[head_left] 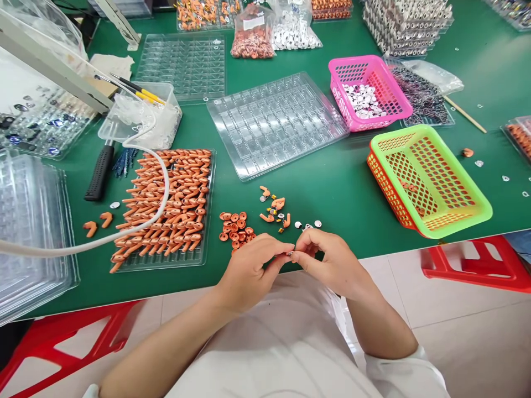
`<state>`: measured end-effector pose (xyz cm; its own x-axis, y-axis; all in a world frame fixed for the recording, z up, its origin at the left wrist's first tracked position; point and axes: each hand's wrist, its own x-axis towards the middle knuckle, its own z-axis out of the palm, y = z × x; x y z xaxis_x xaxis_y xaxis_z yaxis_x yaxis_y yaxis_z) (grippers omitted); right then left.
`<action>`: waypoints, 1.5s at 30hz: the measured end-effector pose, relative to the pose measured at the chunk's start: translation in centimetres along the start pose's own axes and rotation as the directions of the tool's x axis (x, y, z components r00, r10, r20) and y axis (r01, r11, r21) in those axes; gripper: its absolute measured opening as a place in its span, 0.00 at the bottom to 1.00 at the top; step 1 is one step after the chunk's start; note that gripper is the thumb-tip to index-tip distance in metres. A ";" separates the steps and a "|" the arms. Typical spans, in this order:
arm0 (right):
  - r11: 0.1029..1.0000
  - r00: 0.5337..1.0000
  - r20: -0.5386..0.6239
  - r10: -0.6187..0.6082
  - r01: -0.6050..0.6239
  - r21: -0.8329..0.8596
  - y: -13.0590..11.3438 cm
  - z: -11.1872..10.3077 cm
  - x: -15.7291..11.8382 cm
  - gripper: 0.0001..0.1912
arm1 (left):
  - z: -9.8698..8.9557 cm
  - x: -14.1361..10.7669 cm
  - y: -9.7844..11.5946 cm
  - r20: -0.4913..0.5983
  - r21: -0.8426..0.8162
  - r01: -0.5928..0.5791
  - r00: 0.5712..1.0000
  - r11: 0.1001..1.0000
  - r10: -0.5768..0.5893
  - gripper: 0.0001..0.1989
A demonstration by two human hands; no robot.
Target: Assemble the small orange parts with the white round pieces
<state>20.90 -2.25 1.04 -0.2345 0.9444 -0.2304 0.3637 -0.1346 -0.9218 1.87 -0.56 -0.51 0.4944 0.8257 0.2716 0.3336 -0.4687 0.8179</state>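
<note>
At the front edge of the green table, my left hand (254,271) and my right hand (329,260) meet with fingertips pinched together. Between them is a small part, mostly hidden, too small to name. Beside my left hand lies a group of round orange caps (235,226). Beyond my hands are several orange earbud-like shells (279,203) with small yellow and silver bits among them. A few white discs (317,224) lie just past my right hand. To the left, a clear tray (203,251) carries rows of orange stemmed shells (170,193).
A green basket (473,193) and a pink basket (338,105) stand at right. Clear trays (277,121) lie behind. A white cable (83,251) crosses the left side, near a black-handled tool (100,171) and a plastic tub (168,130). Red stools (477,265) stand below the edge.
</note>
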 end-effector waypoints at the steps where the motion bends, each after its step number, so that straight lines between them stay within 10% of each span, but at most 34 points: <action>1: 1.000 1.000 0.012 0.016 -0.016 0.015 0.0 -0.1 -0.1 0.05 | 0.0 0.0 0.0 -0.003 -0.008 -0.005 1.000 1.000 0.005 0.09; 19: 0.993 0.996 0.075 0.052 -0.060 0.100 0.1 0.3 -0.7 0.05 | -0.5 -0.6 0.6 0.012 -0.037 -0.058 0.998 0.998 0.058 0.12; 29: 0.998 0.999 -0.040 -0.034 0.036 0.046 0.2 1.3 -0.7 0.07 | -0.4 -0.5 0.5 0.038 -0.198 0.158 0.987 0.967 -0.154 0.10; 37: 0.933 0.998 0.055 0.007 -0.027 0.359 1.1 1.1 -1.0 0.05 | -1.2 0.1 1.2 0.272 -0.500 0.595 0.798 0.630 -0.538 0.06; 45: 0.896 0.985 0.068 -0.159 0.115 0.429 2.5 1.2 -1.6 0.15 | -1.2 0.7 1.7 0.318 -0.590 0.690 0.676 0.419 -0.665 0.06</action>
<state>21.16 -4.48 -1.23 -0.3501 0.9312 -0.1015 -0.0878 -0.1405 -0.9862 1.83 -0.34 1.66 0.3678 0.7702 -0.5211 0.0071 0.5580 0.8298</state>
